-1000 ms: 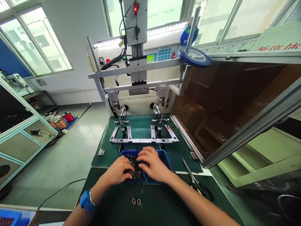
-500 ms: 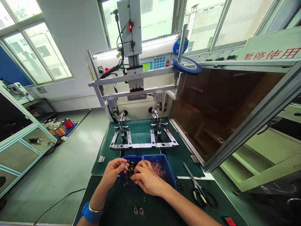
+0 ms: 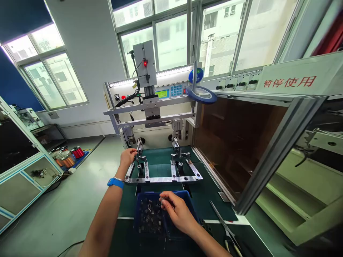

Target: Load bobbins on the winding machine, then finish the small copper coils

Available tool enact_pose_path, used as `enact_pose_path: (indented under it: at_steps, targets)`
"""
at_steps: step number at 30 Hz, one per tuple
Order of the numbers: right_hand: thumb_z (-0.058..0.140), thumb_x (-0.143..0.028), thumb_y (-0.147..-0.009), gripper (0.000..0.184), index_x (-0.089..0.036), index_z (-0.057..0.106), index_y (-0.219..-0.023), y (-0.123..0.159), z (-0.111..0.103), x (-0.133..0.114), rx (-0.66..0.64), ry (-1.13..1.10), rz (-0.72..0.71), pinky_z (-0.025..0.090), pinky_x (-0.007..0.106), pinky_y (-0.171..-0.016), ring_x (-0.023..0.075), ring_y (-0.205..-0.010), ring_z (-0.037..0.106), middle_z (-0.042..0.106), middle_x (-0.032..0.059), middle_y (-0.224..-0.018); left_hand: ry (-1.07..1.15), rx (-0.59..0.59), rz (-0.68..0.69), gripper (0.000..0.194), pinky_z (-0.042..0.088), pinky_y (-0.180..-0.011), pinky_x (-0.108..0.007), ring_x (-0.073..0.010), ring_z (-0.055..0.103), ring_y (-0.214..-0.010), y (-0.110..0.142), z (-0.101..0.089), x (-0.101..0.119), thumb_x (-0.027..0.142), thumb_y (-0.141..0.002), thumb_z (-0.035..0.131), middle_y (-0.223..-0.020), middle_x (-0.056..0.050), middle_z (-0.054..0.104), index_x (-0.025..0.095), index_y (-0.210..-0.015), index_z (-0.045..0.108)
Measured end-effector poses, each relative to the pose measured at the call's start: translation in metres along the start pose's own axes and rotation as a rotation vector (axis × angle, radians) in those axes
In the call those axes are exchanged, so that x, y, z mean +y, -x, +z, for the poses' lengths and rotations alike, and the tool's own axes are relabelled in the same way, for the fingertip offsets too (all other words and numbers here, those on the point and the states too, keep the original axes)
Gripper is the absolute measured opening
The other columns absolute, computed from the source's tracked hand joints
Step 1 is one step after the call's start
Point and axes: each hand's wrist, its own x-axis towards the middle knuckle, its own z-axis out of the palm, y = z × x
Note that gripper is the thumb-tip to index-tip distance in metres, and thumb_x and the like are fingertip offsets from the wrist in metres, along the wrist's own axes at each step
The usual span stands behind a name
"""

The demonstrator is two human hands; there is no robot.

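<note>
My left hand (image 3: 128, 157) reaches to the left winding head (image 3: 139, 147) of the machine. Its fingers are pinched at the head, and what lies between them is hidden. Over the blue bins my right hand (image 3: 178, 212) is closed, with a small metal part (image 3: 161, 200) at its fingertips. The left blue bin (image 3: 136, 214) contains many small dark metal parts (image 3: 150, 217). My right hand partly covers the right blue bin (image 3: 194, 210). Behind the bins lies a silver fixture frame (image 3: 160, 180) with two upright posts.
Scissors (image 3: 223, 223) lie on the green mat at the right, beside several dark rings (image 3: 207, 227). A brown see-through panel (image 3: 222, 142) borders the right side. Metal crossbars (image 3: 152, 106) span above the winding heads. A roll of blue tape (image 3: 201, 95) hangs on a post.
My left hand has moved from the bins forward to the left winding head. My right hand has lifted out of the parts, holding a small one. The camera view has tilted up.
</note>
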Motion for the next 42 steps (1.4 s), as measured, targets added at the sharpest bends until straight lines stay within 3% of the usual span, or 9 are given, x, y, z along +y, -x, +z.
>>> enact_pose_path:
  at_steps: [3, 6, 12, 16, 23, 27, 31, 37, 42]
  targets:
    - [0.044, -0.043, -0.095, 0.038, -0.018, 0.059, -0.119, -0.004, -0.022, 0.003, 0.104, -0.005, 0.040, 0.059, 0.037, -0.077, 0.0193, -0.080, 0.070, 0.070, 0.0106, -0.101, -0.127, -0.111, -0.013, 0.006, 0.050, -0.089, -0.041, -0.0211, 0.065, -0.087, -0.003, 0.010, -0.006, 0.019, -0.091, 0.070, -0.087, -0.005, 0.069, 0.013, -0.091, 0.070]
    - [0.047, -0.046, -0.092, 0.039, -0.018, 0.064, -0.113, -0.020, -0.055, 0.008, 0.191, 0.044, 0.061, 0.060, 0.036, -0.073, 0.0203, -0.079, 0.072, 0.073, 0.0101, -0.097, -0.199, -0.157, -0.036, 0.009, 0.051, -0.086, -0.039, -0.0204, 0.065, -0.085, 0.000, 0.019, -0.016, 0.021, -0.093, 0.068, -0.085, -0.004, 0.068, 0.013, -0.090, 0.069]
    - [0.055, -0.036, -0.086, 0.026, -0.019, 0.069, -0.099, -0.097, -0.142, 0.012, 0.423, 0.359, 0.056, 0.051, 0.042, -0.088, 0.0238, -0.094, 0.065, 0.071, 0.0102, -0.101, -0.252, -0.145, -0.043, 0.008, 0.050, -0.087, -0.039, -0.0217, 0.064, -0.092, 0.003, 0.023, -0.023, 0.022, -0.094, 0.065, -0.094, -0.005, 0.069, 0.014, -0.095, 0.069]
    - [0.057, -0.025, -0.088, 0.019, -0.014, 0.068, -0.098, -0.146, -0.176, 0.010, 0.426, 0.558, 0.070, 0.049, 0.041, -0.092, 0.0200, -0.096, 0.063, 0.069, 0.0091, -0.102, -0.257, -0.143, -0.049, 0.009, 0.049, -0.085, -0.038, -0.0218, 0.064, -0.090, 0.004, 0.024, -0.022, 0.022, -0.094, 0.064, -0.094, -0.005, 0.069, 0.015, -0.098, 0.069]
    - [0.066, -0.034, -0.087, 0.021, -0.015, 0.064, -0.078, -0.164, -0.165, 0.037, 0.172, 0.732, 0.280, 0.053, 0.037, -0.080, 0.0152, -0.080, 0.063, 0.067, 0.0014, -0.081, -0.276, -0.142, -0.057, 0.010, 0.049, -0.083, -0.036, -0.0214, 0.064, -0.091, 0.002, 0.026, -0.026, 0.024, -0.093, 0.066, -0.095, -0.005, 0.070, 0.016, -0.098, 0.070]
    - [0.062, -0.037, -0.089, 0.023, -0.015, 0.064, -0.083, -0.159, -0.158, 0.048, 0.183, 0.739, 0.335, 0.053, 0.035, -0.078, 0.0148, -0.080, 0.063, 0.067, 0.0022, -0.085, -0.295, -0.134, -0.043, 0.014, 0.049, -0.085, -0.036, -0.0219, 0.063, -0.093, 0.002, 0.026, -0.027, 0.027, -0.094, 0.064, -0.100, -0.007, 0.070, 0.016, -0.099, 0.071]
    - [0.062, -0.039, -0.089, 0.024, -0.015, 0.065, -0.087, -0.155, -0.157, 0.052, 0.203, 0.722, 0.336, 0.053, 0.037, -0.081, 0.0157, -0.083, 0.063, 0.068, 0.0032, -0.088, -0.307, -0.072, -0.017, 0.017, 0.042, -0.096, -0.041, -0.0282, 0.054, -0.115, 0.008, 0.027, -0.029, 0.030, -0.092, 0.066, -0.117, -0.010, 0.065, 0.019, -0.103, 0.072]
    - [0.061, -0.039, -0.090, 0.033, -0.016, 0.062, -0.113, -0.138, -0.151, 0.062, 0.229, 0.649, 0.319, 0.054, 0.037, -0.078, 0.0155, -0.079, 0.064, 0.068, 0.0023, -0.088, -0.276, -0.006, -0.014, 0.022, 0.039, -0.097, -0.046, -0.0346, 0.041, -0.127, 0.025, 0.036, -0.039, 0.035, -0.093, 0.064, -0.132, -0.007, 0.057, 0.026, -0.111, 0.073]
    - [0.057, -0.041, -0.092, 0.029, -0.015, 0.066, -0.103, -0.137, -0.144, 0.070, 0.249, 0.626, 0.342, 0.054, 0.037, -0.078, 0.0154, -0.078, 0.064, 0.068, 0.0019, -0.085, -0.251, 0.015, -0.030, 0.020, 0.037, -0.099, -0.048, -0.0355, 0.038, -0.128, 0.029, 0.043, -0.049, 0.037, -0.094, 0.063, -0.134, -0.007, 0.054, 0.028, -0.107, 0.075]
